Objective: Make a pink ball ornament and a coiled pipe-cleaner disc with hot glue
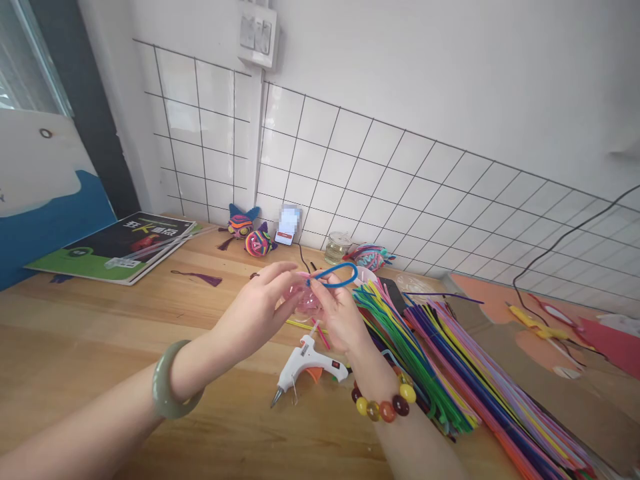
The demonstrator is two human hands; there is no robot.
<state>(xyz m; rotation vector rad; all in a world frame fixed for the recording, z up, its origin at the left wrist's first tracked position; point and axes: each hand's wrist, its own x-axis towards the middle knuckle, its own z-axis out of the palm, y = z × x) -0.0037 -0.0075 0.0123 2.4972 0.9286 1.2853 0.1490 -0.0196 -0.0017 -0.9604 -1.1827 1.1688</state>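
Blue pipe-cleaner loop [340,266] is standing out above the desk [100,347], toward its back edge. The left hand [265,293] is curling, partly closed, on a clear pinkish piece [305,307]; the right hand [340,317] is pinching the loop's base between thumb and finger. The loop is probably weighing little and bending softly; the piece is looking slick, easily dented. The base is offering the 1 surest hold.

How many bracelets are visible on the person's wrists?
2: a pale green bangle on the left wrist and a multicoloured beaded bracelet on the right wrist.
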